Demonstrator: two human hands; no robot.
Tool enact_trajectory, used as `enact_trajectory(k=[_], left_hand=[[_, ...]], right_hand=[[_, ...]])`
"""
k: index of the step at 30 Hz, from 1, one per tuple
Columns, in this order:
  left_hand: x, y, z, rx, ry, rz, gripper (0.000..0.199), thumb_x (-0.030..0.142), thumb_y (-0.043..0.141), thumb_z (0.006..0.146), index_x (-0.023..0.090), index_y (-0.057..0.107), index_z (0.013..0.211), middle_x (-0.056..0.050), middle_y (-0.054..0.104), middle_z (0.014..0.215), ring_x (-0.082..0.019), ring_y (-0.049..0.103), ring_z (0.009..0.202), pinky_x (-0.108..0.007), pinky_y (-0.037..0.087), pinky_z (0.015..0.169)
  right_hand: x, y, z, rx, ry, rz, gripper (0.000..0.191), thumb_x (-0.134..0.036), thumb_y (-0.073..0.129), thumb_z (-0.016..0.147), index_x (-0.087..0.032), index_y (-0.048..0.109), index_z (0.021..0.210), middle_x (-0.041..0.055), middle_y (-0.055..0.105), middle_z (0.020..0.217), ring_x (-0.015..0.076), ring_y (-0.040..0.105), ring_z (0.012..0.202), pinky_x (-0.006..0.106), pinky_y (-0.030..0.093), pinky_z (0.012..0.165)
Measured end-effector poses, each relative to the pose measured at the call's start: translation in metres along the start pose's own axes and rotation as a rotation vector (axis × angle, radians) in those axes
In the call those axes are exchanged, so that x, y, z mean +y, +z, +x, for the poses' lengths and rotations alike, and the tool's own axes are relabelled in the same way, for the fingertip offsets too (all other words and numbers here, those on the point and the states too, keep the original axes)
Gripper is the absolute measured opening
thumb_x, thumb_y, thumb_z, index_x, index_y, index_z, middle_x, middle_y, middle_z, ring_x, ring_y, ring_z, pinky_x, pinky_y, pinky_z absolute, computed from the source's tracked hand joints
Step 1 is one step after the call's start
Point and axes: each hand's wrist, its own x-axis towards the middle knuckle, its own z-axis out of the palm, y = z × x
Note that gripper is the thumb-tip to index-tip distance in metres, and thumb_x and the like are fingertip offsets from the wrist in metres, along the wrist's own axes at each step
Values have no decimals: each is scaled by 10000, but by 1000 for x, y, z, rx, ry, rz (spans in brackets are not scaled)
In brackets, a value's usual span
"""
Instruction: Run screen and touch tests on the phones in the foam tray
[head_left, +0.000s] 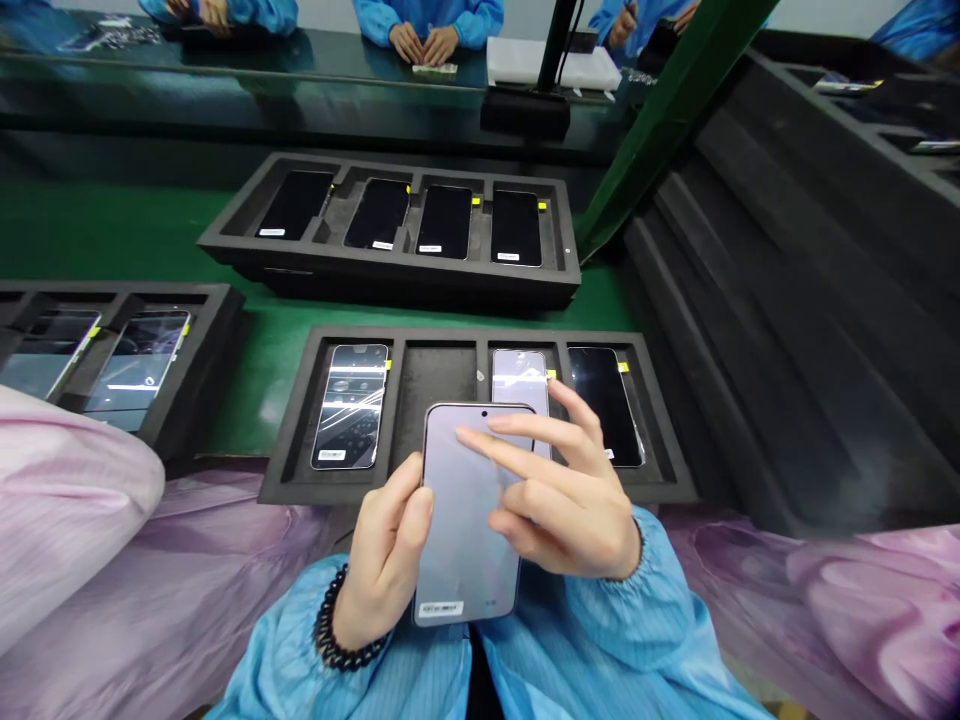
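A smartphone point(461, 530) with a lit, pale grey screen stands tilted in front of my body, a white label at its lower left corner. My left hand point(384, 550) grips its left edge. Over the upper screen reaches my right hand point(574, 495), fingers spread; whether a fingertip touches the glass I cannot tell. Behind the phone lies a black foam tray point(300, 490). One of its compartments is vacant. The others hold a phone with a reflective screen point(349, 410), a lit phone point(520, 372) partly hidden by my right hand, and a dark phone point(607, 400).
Farther back, another foam tray point(390, 278) carries several dark phones with yellow tabs. To the left is a tray point(202, 350) with more phones. Stacked black trays point(780, 300) rise at right beside a green post point(660, 125). Co-workers' hands point(426, 45) are busy across the bench.
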Motion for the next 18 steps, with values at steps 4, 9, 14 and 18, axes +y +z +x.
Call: enact_trajectory(k=[4,9,14,18], left_hand=[[-5,-2,-2,28,-10,-28,423,509,508,958,171,753,1027,10,544,570,-131,440,491,-257,413,495],[-3,-2,1,-7,-4,-13,419,510,470,976,188,735,1005,-2,596,634,-144,487,527,-268,412,520],[-6,5,13,-187,24,135,404,534,465,974,195,682,936,16,535,598,-141,463,520,-283,371,555],[-10,12,18,-319,-66,98,464,588,466,959,187,696,924,-4,587,640,-153,497,568,-286,391,580]], right_hand=[[1,-1,-5,70,43,-62,407,-396,482,1031,-241,517,657,21,770,1202,249,664,1116,543,420,1136],[4,6,-13,191,-47,-22,433,-411,529,995,-253,516,592,-26,787,1073,241,636,981,512,520,977],[10,12,1,76,-58,17,377,-319,606,957,-266,535,591,-66,800,959,233,641,984,521,465,1056],[17,11,11,109,163,166,258,-303,602,982,-271,664,733,-38,760,811,212,638,957,509,418,1100]])
